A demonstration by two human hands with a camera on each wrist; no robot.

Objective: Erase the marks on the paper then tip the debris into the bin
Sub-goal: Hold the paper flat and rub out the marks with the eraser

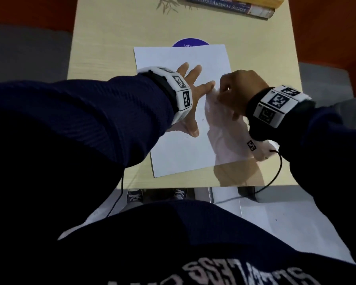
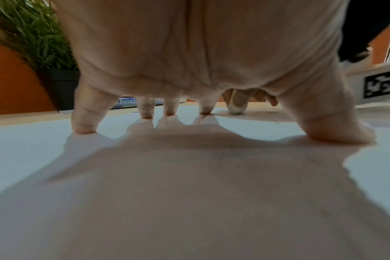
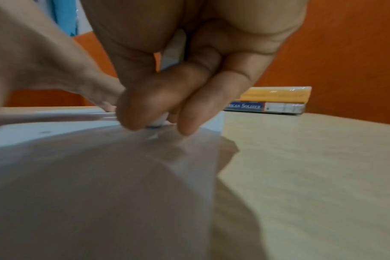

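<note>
Paper (image 1: 183,99) flat at frame centre on the table (image 1: 111,48), long axis top to bottom. Left hand (image 1: 190,95) splayed wide, pressing it. Right hand (image 1: 237,89) at its right edge, fingers (image 3: 142,105) pinching a small white eraser (image 3: 158,122).

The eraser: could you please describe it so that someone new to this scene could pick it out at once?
Start at the table and find the paper lying in its middle. At the paper's right edge, the right hand pinches the eraser against the sheet. It is a small white tip, mostly hidden by the fingers, unlike the books at the far edge.
</note>
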